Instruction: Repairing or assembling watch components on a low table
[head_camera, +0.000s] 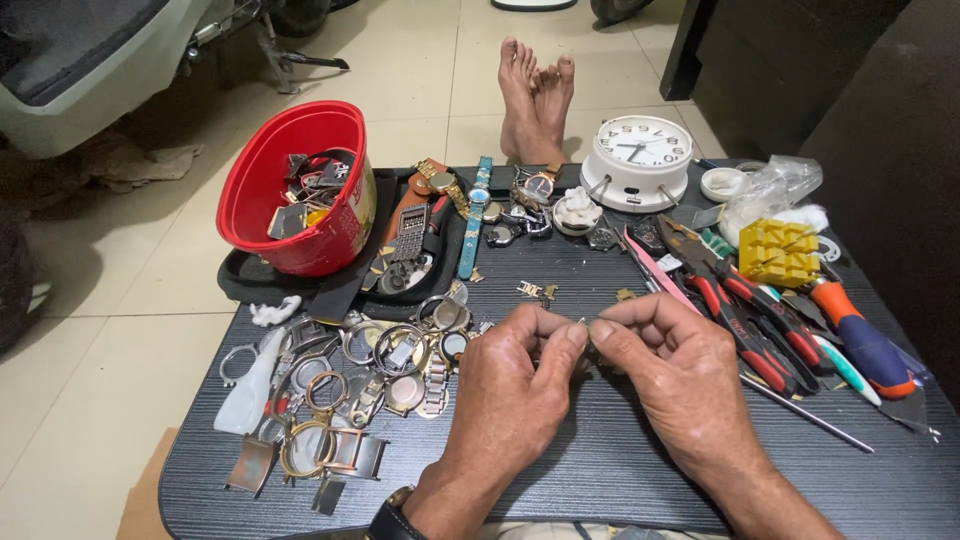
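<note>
Both hands meet above the dark table (600, 470), the left hand (510, 390) and right hand (670, 375) pinching between thumb and forefinger tips a tiny metal part (584, 322), too small to identify, held just over the tabletop's middle. To the left lie a red bowl (262, 180) of scraps, a heap of watch cases and bracelet pieces (350, 375), and several wristwatches (470, 205) further back. To the right stand a white alarm clock (638, 160), red-handled pliers (745, 320), a yellow block-shaped holder (778, 252) and an orange-and-blue screwdriver (860, 335).
</note>
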